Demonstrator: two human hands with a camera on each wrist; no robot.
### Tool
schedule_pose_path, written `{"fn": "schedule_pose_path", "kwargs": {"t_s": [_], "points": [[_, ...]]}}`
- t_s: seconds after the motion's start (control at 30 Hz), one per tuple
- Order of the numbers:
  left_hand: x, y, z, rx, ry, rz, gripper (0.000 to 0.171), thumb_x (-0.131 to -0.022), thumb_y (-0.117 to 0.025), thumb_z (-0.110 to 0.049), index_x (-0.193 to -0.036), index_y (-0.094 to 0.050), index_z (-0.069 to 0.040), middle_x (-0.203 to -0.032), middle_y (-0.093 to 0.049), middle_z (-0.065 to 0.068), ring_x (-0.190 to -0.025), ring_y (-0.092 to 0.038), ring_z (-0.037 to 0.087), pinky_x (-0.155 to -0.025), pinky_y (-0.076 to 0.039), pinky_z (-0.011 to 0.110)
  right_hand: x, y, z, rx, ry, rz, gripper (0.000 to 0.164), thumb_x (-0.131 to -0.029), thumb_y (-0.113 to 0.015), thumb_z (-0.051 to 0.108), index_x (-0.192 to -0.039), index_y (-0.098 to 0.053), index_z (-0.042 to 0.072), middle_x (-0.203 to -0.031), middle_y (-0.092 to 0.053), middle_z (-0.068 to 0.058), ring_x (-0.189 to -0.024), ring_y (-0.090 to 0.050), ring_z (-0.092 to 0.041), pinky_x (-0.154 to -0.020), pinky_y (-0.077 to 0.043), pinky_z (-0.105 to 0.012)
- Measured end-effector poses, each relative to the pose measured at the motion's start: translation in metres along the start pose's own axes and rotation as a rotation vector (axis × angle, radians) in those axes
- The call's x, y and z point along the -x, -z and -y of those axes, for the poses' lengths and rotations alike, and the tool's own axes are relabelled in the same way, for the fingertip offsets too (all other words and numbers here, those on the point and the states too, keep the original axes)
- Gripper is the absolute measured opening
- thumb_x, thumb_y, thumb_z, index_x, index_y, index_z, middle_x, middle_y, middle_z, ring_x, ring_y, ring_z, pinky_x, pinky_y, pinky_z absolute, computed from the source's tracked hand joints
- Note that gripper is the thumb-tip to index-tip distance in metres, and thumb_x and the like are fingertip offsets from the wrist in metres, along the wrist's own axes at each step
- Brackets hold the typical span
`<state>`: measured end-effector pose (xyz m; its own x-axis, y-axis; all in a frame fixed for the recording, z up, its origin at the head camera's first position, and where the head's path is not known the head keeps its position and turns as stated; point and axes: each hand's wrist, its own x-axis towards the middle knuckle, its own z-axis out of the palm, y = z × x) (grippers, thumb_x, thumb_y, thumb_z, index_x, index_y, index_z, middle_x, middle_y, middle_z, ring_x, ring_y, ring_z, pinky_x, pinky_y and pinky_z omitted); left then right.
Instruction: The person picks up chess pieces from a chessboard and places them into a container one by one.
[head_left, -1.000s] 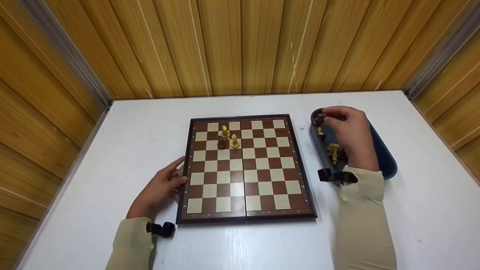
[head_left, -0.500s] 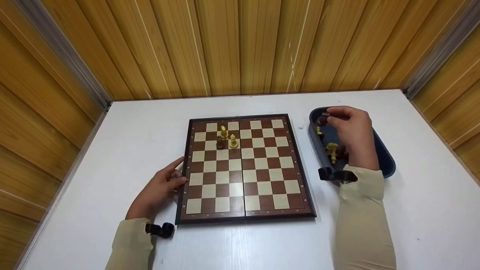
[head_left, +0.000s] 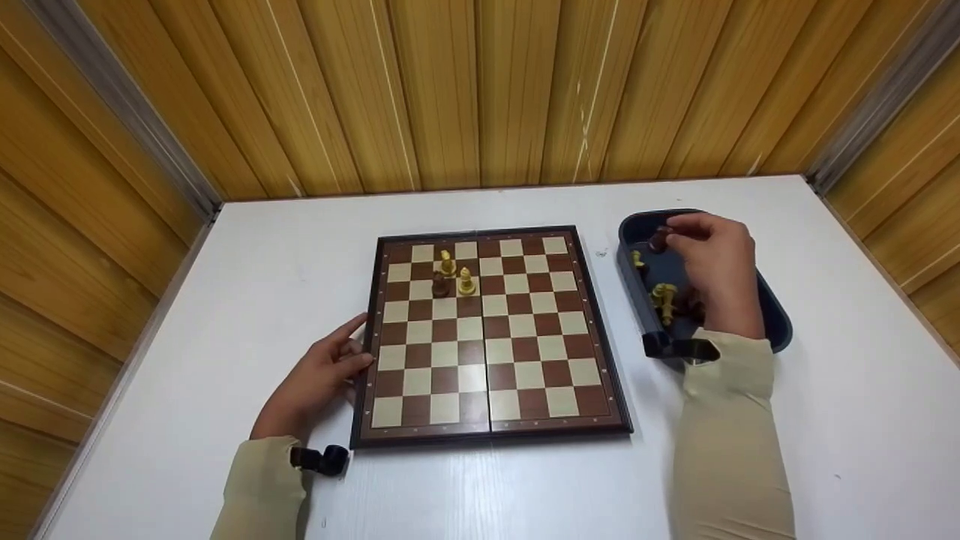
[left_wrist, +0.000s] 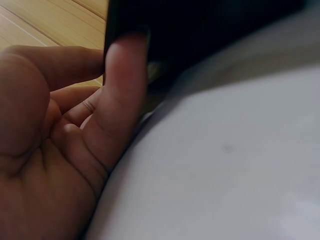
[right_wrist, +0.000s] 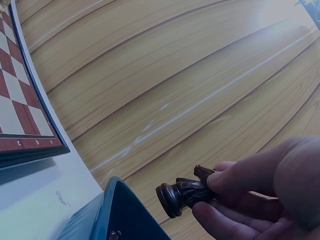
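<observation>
My right hand [head_left: 716, 262] is above the far end of the blue tray [head_left: 776, 330], pinching a dark brown chess knight [right_wrist: 187, 195] between thumb and fingers. The right wrist view shows the knight lying sideways in the fingertips, its round base pointing left. My left hand [head_left: 322, 375] lies by the left edge of the chessboard [head_left: 491, 337], with thumb and index finger touching that edge. In the left wrist view the thumb [left_wrist: 125, 75] presses on the board's dark side. Standing on the board are two gold pieces [head_left: 466, 281] and one dark piece [head_left: 440, 285].
Several gold pieces [head_left: 665, 300] and dark ones lie in the tray, partly hidden by my right hand. A white table [head_left: 187, 315] carries both board and tray. Yellow wood-look panels [head_left: 480, 90] rise behind the table and at both sides.
The right hand, with the knight in it, has shifted a little to the right over the tray. My left hand keeps its place at the board's edge.
</observation>
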<state>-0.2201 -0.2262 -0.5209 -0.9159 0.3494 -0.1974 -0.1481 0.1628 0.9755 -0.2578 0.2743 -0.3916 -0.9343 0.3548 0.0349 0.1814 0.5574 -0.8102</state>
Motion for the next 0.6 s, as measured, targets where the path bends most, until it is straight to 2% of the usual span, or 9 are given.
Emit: {"fn": "schedule_pose_path", "kwargs": {"t_s": [0.47, 0.6], "points": [[0.000, 0.000, -0.001, -0.038, -0.011, -0.010, 0.068, -0.096, -0.058, -0.011, -0.154, -0.026, -0.024, -0.096, -0.058, 0.009, -0.073, -0.062, 0.016, -0.058, -0.060, 0.039, -0.006, -0.003, -0.009, 0.019, -0.052, -0.012, 0.030, -0.096, -0.058, 0.013, -0.125, -0.065, 0.009, -0.122, -0.063, -0.012, -0.109, -0.056, -0.018, -0.084, -0.047, -0.023], [0.001, 0.001, -0.001, -0.020, -0.010, 0.004, 0.069, -0.096, -0.059, -0.012, -0.155, -0.025, -0.024, -0.095, -0.057, 0.009, -0.072, -0.062, 0.016, -0.057, -0.060, 0.039, -0.007, -0.004, -0.013, 0.052, -0.048, -0.023, 0.030, -0.095, -0.058, 0.014, -0.124, -0.066, 0.009, -0.122, -0.064, -0.013, -0.107, -0.058, -0.018, -0.082, -0.048, -0.023]]}}
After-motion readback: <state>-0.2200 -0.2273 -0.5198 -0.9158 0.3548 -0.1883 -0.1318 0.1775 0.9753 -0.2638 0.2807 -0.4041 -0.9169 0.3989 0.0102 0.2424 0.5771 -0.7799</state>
